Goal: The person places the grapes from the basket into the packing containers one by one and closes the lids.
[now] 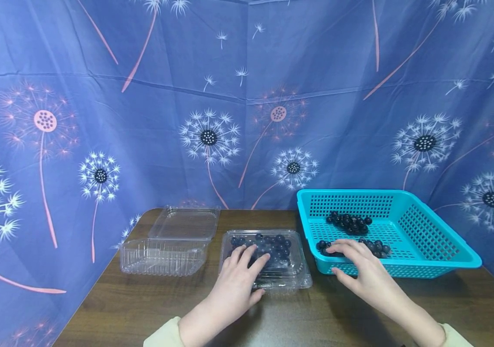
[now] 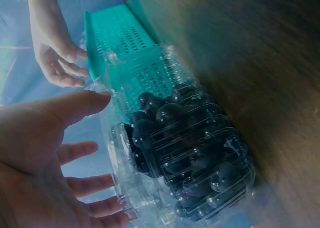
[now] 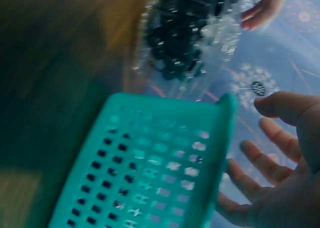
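A clear plastic clamshell box with its lid down holds dark grapes near the middle of the table. My left hand lies over its lid with fingers spread; in the left wrist view the fingertips are right at the box's edge. My right hand hovers over the near rim of a turquoise basket, fingers loosely bent, nothing held. Two bunches lie in the basket: a far bunch and a near bunch, partly hidden behind the right hand.
A second clear clamshell box stands at the left of the table with its lid raised back. Behind the wooden table hangs a blue cloth with dandelion prints.
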Tool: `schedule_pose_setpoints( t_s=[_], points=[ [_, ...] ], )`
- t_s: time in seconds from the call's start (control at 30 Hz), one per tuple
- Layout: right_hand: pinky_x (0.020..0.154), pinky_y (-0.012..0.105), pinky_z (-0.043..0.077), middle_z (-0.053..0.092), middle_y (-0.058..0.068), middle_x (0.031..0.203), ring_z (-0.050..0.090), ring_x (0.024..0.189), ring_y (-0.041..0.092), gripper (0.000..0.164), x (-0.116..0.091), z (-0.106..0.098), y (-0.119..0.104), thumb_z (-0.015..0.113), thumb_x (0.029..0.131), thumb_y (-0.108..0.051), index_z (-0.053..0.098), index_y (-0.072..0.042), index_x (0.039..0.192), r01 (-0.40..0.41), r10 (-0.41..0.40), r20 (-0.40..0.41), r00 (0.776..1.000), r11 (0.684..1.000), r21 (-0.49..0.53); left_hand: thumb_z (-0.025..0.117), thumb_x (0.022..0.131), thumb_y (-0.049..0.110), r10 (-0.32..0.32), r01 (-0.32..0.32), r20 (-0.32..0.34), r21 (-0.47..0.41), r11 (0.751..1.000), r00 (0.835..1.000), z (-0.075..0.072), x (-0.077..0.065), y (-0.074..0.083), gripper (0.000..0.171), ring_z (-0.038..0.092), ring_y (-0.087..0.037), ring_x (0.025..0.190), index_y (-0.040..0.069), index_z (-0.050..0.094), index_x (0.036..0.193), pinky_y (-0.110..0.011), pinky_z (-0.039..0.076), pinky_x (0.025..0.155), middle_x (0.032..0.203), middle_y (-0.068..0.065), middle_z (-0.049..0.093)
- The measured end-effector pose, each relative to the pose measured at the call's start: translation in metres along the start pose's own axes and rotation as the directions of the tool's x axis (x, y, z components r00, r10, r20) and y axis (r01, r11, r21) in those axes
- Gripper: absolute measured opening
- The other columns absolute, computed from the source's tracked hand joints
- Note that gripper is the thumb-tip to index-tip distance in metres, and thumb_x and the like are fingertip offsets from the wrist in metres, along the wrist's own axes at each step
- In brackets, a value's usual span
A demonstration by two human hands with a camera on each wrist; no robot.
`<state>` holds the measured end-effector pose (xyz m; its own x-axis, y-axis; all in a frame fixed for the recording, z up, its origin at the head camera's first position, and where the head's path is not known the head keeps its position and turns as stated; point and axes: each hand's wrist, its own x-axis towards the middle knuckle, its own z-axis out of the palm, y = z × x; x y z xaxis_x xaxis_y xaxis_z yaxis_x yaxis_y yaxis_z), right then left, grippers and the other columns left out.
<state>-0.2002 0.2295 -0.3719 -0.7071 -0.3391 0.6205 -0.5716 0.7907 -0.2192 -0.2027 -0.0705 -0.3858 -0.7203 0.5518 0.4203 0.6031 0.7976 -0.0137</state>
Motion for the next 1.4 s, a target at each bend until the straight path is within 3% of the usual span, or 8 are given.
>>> schedule_pose_setpoints(
  t_s=[0.17,0.23,0.3,0.43,0.47,0.87,1.1,1.4],
  points=[
    [0.080,0.050,0.048,0.058,0.004,0.117,0.051,0.107,0.025,0.043,-0.003,0.010,0.014,0.080,0.070,-0.008,0.063,-0.018,0.108,0.054,-0.055,-0.019,0.998,0.997,-0.047,0.078,0.073,0.039,0.050,-0.047,-0.025,0.109,0.993,0.998,0.006,0.001,0.002,0.069,0.046,-0.033,0.121,0.028,0.049,0.134,-0.047,0.048,0.086,0.134,-0.011,0.049],
    [0.080,0.050,0.048,0.058,0.004,0.117,0.051,0.107,0.025,0.032,-0.004,0.012,0.019,0.075,0.078,-0.017,0.063,-0.017,0.108,0.096,-0.099,-0.031,0.995,0.992,-0.084,0.078,0.073,0.037,0.070,-0.066,-0.026,0.150,0.986,0.997,0.008,0.001,0.003,0.067,0.046,-0.032,0.120,0.031,0.050,0.133,-0.046,0.047,0.084,0.133,-0.009,0.051],
    [0.079,0.051,0.048,0.058,0.004,0.117,0.052,0.107,0.025,0.024,-0.005,0.014,0.022,0.064,0.089,-0.032,0.064,-0.017,0.108,0.143,-0.149,-0.042,0.988,0.982,-0.124,0.078,0.073,0.034,0.083,-0.076,-0.028,0.191,0.979,0.996,0.009,0.001,0.004,0.065,0.047,-0.030,0.119,0.034,0.051,0.132,-0.046,0.047,0.082,0.131,-0.008,0.052],
    [0.077,0.048,0.050,0.060,0.004,0.116,0.054,0.106,0.025,0.050,-0.005,0.017,0.028,0.029,0.100,-0.050,0.066,-0.016,0.107,0.218,-0.231,-0.055,0.971,0.958,-0.186,0.076,0.075,0.031,0.090,-0.079,-0.039,0.234,0.969,0.995,0.011,0.001,0.005,0.059,0.050,-0.028,0.116,0.036,0.052,0.129,-0.046,0.047,0.081,0.127,-0.005,0.055],
    [0.077,0.047,0.050,0.060,0.005,0.115,0.054,0.105,0.025,0.051,-0.005,0.018,0.029,0.028,0.100,-0.049,0.066,-0.016,0.107,0.233,-0.247,-0.054,0.968,0.953,-0.192,0.076,0.075,0.031,0.091,-0.078,-0.044,0.236,0.969,0.995,0.012,0.001,0.005,0.059,0.050,-0.028,0.115,0.037,0.052,0.129,-0.046,0.047,0.081,0.125,-0.005,0.056],
    [0.065,0.036,0.051,0.065,0.002,0.099,0.059,0.087,0.021,0.042,-0.004,0.024,0.030,0.029,0.104,-0.027,0.068,-0.010,0.101,0.359,-0.398,-0.109,0.911,0.894,-0.269,0.076,0.075,0.032,0.099,-0.078,-0.076,0.238,0.968,0.992,0.014,0.003,0.003,0.057,0.053,-0.026,0.110,0.037,0.054,0.127,-0.045,0.047,0.080,0.123,-0.005,0.058],
    [0.067,0.037,0.052,0.065,0.001,0.098,0.059,0.086,0.021,0.049,-0.009,0.024,0.029,0.021,0.105,-0.028,0.067,-0.011,0.105,0.329,-0.364,-0.062,0.929,0.892,-0.309,0.076,0.076,0.031,0.091,-0.071,-0.075,0.236,0.969,0.993,0.016,0.006,0.001,0.056,0.053,-0.026,0.110,0.037,0.053,0.127,-0.046,0.047,0.080,0.122,-0.005,0.058],
    [0.067,0.039,0.051,0.066,0.001,0.093,0.060,0.083,0.021,0.042,-0.008,0.026,0.023,0.030,0.104,-0.026,0.069,-0.011,0.101,0.327,-0.383,-0.172,0.908,0.902,-0.280,0.078,0.074,0.034,0.087,-0.070,-0.061,0.239,0.969,0.994,0.018,0.011,-0.001,0.060,0.052,-0.027,0.110,0.037,0.053,0.128,-0.048,0.047,0.082,0.124,-0.005,0.057]
  ],
)
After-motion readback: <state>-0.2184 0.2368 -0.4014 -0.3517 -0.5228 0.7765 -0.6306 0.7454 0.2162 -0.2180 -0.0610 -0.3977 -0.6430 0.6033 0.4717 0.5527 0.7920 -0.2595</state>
